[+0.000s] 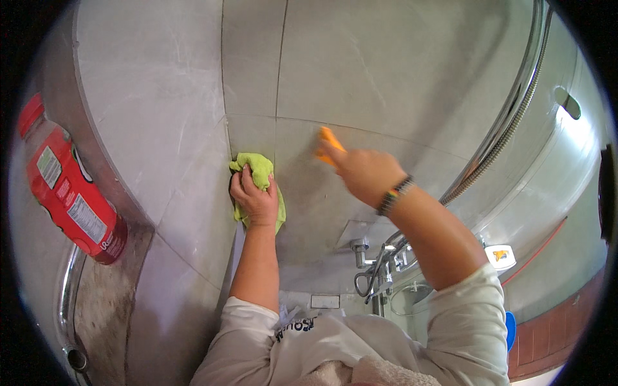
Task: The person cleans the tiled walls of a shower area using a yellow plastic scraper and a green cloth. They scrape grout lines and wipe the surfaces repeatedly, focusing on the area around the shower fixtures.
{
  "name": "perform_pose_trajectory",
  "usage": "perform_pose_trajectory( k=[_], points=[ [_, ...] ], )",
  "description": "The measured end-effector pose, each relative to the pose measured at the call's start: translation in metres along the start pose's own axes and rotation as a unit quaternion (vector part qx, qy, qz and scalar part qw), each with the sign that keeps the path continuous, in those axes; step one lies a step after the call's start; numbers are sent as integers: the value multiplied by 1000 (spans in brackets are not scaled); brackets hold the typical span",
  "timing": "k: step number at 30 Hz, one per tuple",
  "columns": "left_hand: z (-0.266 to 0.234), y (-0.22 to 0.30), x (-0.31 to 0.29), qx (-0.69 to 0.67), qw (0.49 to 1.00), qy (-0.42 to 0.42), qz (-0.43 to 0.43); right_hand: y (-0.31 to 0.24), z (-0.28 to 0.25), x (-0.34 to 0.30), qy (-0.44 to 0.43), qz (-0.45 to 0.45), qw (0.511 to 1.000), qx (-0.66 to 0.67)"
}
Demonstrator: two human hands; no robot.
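Note:
My left hand (255,203) presses a lime-green cloth (260,168) to the grey tiled wall (360,71), close to the inner corner. Its fingers are bent around the bunched fabric. To the right of it, my right hand (372,174) grips an orange tool (331,143) near a horizontal tile joint. Motion blurs this hand slightly, and the tool's kind cannot be made out because the fist covers part of it. A striped band (394,195) is around my right wrist. The two hands are apart from each other.
At left, a red bottle (78,193) stands on a stained ledge (103,315) beside a chrome pipe (68,302). Below my right forearm are a chrome mixer tap (362,256) and tubing. A shower hose (492,157) and rail rise at right. A small floor drain (325,301) lies below.

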State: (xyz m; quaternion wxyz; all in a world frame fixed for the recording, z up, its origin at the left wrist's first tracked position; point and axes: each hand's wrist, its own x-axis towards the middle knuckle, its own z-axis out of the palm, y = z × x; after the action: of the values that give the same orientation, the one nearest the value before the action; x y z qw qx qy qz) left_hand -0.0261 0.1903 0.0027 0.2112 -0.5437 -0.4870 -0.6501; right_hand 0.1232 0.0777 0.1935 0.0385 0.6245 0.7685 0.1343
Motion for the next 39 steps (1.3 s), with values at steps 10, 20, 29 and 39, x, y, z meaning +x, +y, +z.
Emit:
perform_pose_trajectory(
  k=[10,20,29,39],
  points=[
    [-2,-6,-2,-12,1000,-18,-5,-9,-2,5,38,-26,999,3],
    [-1,-3,-4,-2,999,-32,-28,-7,-13,18,24,-57,998,-10],
    [-3,-1,-3,22,998,-32,-41,-7,-18,25,14,-99,995,-23],
    [-7,-3,1,34,999,-24,-25,-17,-31,33,22,-136,989,-47]
  ],
)
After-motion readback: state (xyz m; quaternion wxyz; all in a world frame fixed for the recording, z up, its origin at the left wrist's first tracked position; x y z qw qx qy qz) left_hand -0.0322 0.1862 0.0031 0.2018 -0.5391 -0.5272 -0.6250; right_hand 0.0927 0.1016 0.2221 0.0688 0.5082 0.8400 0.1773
